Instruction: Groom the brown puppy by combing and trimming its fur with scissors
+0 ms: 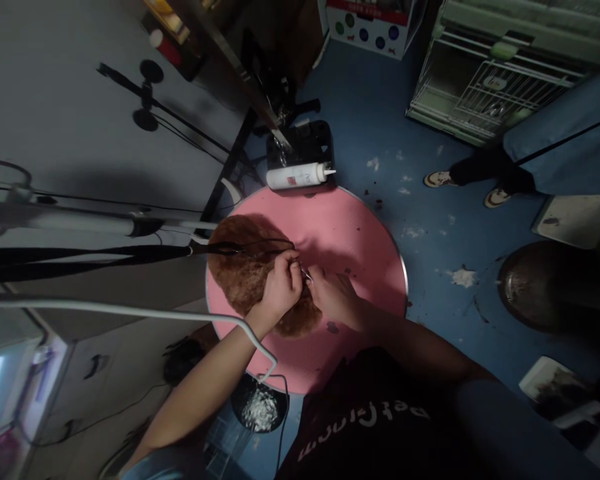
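Note:
A small brown curly-furred dog (243,267) lies on a round pink table (360,247), tethered by a black leash (130,257) that runs in from the left. My left hand (281,285) is closed on the dog's fur or paw at its right side. My right hand (333,293) is closed too, pinching a small metal tool (306,273) whose tip meets the left hand's fingers. I cannot make out what kind of tool it is.
A white bottle (300,176) lies at the table's far edge beside a black case (303,143). A metal grooming arm (80,223) crosses from the left. A wire cage (485,80) stands far right, near another person's legs and shoes (480,180). Fur clumps dot the blue floor (430,227).

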### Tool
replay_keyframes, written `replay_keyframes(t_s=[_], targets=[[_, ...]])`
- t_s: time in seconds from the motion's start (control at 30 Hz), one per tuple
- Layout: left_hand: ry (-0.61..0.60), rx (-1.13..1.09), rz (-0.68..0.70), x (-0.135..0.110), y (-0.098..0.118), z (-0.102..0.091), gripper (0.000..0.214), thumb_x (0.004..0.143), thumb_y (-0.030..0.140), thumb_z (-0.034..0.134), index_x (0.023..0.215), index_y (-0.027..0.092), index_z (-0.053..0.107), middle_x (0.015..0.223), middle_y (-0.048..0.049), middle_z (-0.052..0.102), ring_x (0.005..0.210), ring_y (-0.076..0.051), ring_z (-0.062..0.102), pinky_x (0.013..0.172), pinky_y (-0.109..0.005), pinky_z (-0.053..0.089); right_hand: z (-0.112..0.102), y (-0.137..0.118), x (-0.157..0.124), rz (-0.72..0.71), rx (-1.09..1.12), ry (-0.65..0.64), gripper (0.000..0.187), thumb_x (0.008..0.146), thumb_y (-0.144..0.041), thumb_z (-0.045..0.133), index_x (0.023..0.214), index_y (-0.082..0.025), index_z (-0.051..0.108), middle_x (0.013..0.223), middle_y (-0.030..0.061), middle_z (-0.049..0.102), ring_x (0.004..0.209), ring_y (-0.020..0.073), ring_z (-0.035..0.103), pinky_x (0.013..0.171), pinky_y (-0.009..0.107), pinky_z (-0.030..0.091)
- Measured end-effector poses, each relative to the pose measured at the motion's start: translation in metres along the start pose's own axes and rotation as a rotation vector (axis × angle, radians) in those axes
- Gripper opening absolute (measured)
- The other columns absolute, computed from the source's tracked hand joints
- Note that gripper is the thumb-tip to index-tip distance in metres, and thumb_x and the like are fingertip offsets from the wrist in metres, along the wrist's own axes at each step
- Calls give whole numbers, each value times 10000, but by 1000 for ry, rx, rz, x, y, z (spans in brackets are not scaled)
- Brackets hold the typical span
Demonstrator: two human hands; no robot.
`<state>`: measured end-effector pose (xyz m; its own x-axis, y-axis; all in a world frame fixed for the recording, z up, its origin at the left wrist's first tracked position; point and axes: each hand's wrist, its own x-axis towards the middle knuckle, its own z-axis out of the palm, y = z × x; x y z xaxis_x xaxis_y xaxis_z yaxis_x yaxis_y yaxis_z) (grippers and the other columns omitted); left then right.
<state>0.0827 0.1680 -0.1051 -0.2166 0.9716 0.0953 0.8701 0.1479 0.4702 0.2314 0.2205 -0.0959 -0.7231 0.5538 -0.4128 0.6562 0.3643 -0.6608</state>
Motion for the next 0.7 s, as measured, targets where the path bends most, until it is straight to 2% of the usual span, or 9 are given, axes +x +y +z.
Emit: replay_keyframes(t_s=[0.1,0.27,0.47,0.57,0.63,0.7], targets=[[7,-9,8,0,1,2,196,940,220,399,1124,180,451,961,-83,653,768,-152,659,693,-274,531,4,4,1,6,85,23,174,987,-242,419,1125,-183,507,1056,112,693,932,218,669,738,277,458],[26,4,31,0,0,5,202,935,213,408,1122,165,467,957,-96,655,785,-173,663,698,-294,536,9,10,2,-16,312,98,125,950,-168,461,1062,-185,513,1089,113,672,1002,207,631,786,270,444],[-11,-7,23,-9,-5,6,220,950,248,384,1141,161,449,958,-102,661,754,-169,666,672,-285,534,16,12,4,-58,445,106,148,881,-77,447,931,-192,526,949,89,667,875,205,621,731,273,431],[-38,-16,-29,-12,-2,3,245,955,276,371,1159,159,439,979,-112,669,757,-175,673,685,-293,535,23,12,8,-49,538,134,143,864,-88,457,914,-195,537,917,73,663,843,197,613,725,274,432],[-101,-14,-81,-10,1,0,269,958,276,353,1179,151,443,1001,-123,678,796,-185,684,720,-299,534,31,15,12,-17,639,137,130,852,-105,475,913,-196,547,887,56,660,814,184,609,721,271,438],[-301,34,-125,-3,3,-4,307,963,262,342,1213,130,463,983,-134,694,819,-204,694,745,-309,528,44,21,16,83,811,80,132,843,-117,482,931,-195,544,837,30,650,742,160,602,682,258,448]])
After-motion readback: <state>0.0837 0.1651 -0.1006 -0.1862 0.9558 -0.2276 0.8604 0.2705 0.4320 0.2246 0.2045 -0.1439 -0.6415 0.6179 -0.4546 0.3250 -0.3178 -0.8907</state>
